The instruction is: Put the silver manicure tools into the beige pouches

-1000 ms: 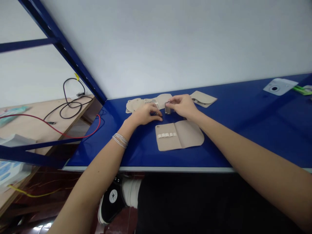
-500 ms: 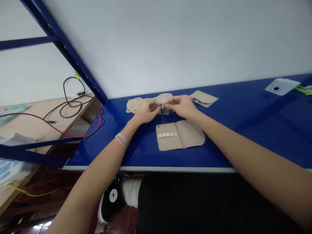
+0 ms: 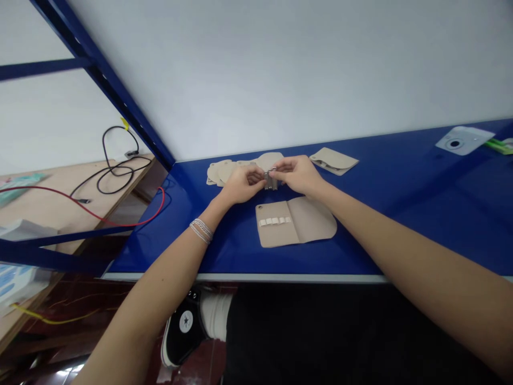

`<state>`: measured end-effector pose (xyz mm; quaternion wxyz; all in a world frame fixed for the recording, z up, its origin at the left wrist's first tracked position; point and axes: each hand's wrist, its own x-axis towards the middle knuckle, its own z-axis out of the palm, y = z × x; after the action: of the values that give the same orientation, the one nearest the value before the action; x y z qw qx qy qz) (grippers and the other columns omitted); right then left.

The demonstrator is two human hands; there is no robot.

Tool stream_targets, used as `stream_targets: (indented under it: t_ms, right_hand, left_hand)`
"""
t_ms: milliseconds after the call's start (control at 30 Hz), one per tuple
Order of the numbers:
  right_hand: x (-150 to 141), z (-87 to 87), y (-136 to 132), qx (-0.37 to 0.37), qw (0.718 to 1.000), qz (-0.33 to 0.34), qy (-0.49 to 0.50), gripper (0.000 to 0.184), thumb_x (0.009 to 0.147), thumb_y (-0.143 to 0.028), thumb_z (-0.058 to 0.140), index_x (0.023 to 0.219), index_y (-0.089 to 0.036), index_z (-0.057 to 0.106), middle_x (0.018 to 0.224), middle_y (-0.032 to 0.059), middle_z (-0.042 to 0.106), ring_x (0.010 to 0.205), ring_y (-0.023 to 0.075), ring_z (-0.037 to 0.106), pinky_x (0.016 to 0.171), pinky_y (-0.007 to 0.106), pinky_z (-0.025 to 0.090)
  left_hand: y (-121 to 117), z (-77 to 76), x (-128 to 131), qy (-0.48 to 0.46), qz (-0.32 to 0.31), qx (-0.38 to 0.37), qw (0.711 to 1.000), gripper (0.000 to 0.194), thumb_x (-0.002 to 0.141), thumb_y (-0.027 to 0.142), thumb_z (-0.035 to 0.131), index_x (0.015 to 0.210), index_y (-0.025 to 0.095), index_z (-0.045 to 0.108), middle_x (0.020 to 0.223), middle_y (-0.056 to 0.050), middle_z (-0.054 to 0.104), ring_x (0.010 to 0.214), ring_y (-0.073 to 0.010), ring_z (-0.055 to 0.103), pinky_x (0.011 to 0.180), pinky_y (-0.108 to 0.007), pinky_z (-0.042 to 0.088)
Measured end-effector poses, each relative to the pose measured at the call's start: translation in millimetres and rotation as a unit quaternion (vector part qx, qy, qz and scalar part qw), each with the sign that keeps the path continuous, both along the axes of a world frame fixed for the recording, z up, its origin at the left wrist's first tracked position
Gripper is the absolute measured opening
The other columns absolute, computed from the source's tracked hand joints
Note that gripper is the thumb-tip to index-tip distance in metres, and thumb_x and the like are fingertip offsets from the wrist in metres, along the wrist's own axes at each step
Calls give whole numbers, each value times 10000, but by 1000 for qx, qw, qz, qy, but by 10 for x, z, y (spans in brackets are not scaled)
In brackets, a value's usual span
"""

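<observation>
Two hands pinching metal pieces upright above an unfolded pouch

The small metal pieces [image 3: 271,183] are standing upright at the centre of the clock, twelve pointing to the wall; their exact kind is too small to tell. The left hand [image 3: 240,184], at nine o'clock, is pinching them at the side between thumb and fingertips. The right hand [image 3: 300,174], between two and three, is pinching from its own side, fingers bent over the top. This fingertip hold is probably keeping narrow pieces level and side by side; whether they are touching cannot be told.

At five o'clock the unfolded pouch [image 3: 312,219] is lying flat, its white loops [image 3: 274,221] facing up, presumably turned nearer the person so that the loops are staying visible and reachable. From past nine round to twelve, a row of beige pouches [image 3: 224,172] is overlapping near the wall, seemingly grouped there to leave working room. Between two and three, past the right hand, a folded pouch [image 3: 336,162] is lying apart from that row. Much farther out in that direction, a pale flat packet [image 3: 460,140] is resting on the blue counter [image 3: 420,198], well apart from the work.
</observation>
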<state>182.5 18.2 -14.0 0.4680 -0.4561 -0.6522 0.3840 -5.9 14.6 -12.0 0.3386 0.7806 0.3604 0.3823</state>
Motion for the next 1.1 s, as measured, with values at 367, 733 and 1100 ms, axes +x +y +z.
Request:
stream_targets:
  t_ms: [367, 733, 1100]
  right_hand:
    - [-11, 8, 7, 16, 1000, 7, 9, 204, 641, -287, 784, 732, -144, 670, 692, 53, 690, 643, 185, 657, 611, 311, 564]
    - [2, 1, 7, 20, 1000, 10, -2, 192, 651, -291, 767, 747, -144, 688, 701, 71, 697, 651, 212, 665, 617, 348, 569]
    - [-44, 67, -74, -51, 998, 14, 46, 190, 630, -248, 804, 721, -144, 675, 661, 61, 700, 599, 201, 663, 592, 328, 572]
  left_hand:
    - [-27, 28, 18, 26, 27, 33, 999, 108, 758, 200, 653, 833, 129, 684, 731, -43, 704, 660, -148, 651, 617, -257, 542]
    - [-9, -28, 63, -20, 31, -21, 999, 132, 805, 240, 659, 847, 116, 647, 730, -63, 692, 641, -146, 654, 601, -258, 539]
    - [-14, -27, 59, -31, 20, -44, 998, 191, 798, 296, 697, 846, 122, 637, 731, -61, 698, 642, -146, 667, 592, -250, 552]
